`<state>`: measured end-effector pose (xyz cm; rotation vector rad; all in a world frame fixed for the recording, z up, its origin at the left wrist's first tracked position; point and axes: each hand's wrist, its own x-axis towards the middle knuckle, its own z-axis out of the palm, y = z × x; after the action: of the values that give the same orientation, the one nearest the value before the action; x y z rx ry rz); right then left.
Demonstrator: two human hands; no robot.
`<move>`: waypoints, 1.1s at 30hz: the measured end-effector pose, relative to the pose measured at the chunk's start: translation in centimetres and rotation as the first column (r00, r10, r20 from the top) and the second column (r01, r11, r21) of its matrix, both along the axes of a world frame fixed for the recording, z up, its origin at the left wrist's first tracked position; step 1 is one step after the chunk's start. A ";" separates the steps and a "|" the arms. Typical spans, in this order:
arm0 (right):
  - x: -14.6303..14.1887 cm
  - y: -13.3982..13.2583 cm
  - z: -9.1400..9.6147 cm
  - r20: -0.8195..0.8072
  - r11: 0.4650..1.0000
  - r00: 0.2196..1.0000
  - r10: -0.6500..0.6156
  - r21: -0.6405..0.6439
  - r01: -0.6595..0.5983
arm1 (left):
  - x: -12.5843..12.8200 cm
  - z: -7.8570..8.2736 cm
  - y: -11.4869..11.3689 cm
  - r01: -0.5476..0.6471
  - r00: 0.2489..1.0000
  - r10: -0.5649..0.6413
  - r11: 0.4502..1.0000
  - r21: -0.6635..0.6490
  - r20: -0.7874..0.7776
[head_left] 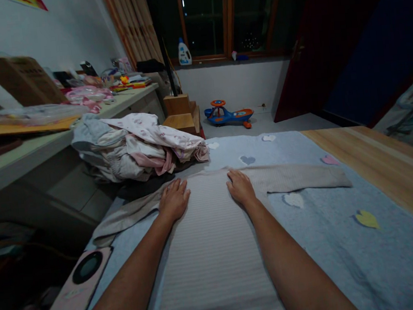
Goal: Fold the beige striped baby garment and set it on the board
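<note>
A pale striped long-sleeved shirt [216, 251] lies spread on the light blue bed cover, its neck at the far end. Its right sleeve [303, 176] stretches straight out to the side, while the left sleeve [125, 220] angles back towards me. My left hand [174, 197] rests flat on the shirt's left shoulder, fingers stretched out. On the other shoulder, close to the collar, lies my right hand [240, 185], also flat with its fingers extended. Neither hand grips the cloth.
A heap of clothes [136, 147] sits beyond my left hand. A pink case with a dark round disc [88, 268] lies at the near left. A cluttered desk [114, 108] runs along the left; bare wood [378, 158] borders the cover on the right. A ride-on toy [229, 115] stands beyond.
</note>
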<state>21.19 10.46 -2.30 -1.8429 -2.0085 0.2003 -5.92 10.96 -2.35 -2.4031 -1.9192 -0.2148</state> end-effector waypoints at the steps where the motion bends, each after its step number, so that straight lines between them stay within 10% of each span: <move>1: -0.2 0.0 0.1 0.001 1.000 1.000 -0.006 0.004 0.006 | -0.1 0.0 -0.2 -0.003 1.000 0.003 1.000 0.027 0.014; 10: -4.2 -1.6 0.9 0.000 0.918 0.924 0.383 -0.108 -0.381 | 0.3 1.5 -2.1 -0.049 0.994 0.062 0.989 0.139 -0.090; 17: -4.3 -1.8 0.9 0.121 0.966 0.970 0.210 -0.175 -0.187 | -1.1 2.7 -5.4 -0.231 0.966 0.234 0.972 0.041 -0.105; 22: -4.5 -1.8 1.0 0.136 0.972 0.973 0.185 -0.168 -0.162 | -1.9 2.3 -7.5 -0.180 0.950 0.211 0.972 -0.150 0.230; 33: -6.1 -2.9 1.6 0.040 0.892 0.896 0.442 -0.126 -0.434 | -1.6 0.7 -7.0 -0.225 0.463 0.262 0.959 -0.173 0.847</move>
<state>15.10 7.55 -0.69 -1.4433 -2.4888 0.3922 -7.56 3.93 -1.65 -2.1173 -2.5666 -1.6827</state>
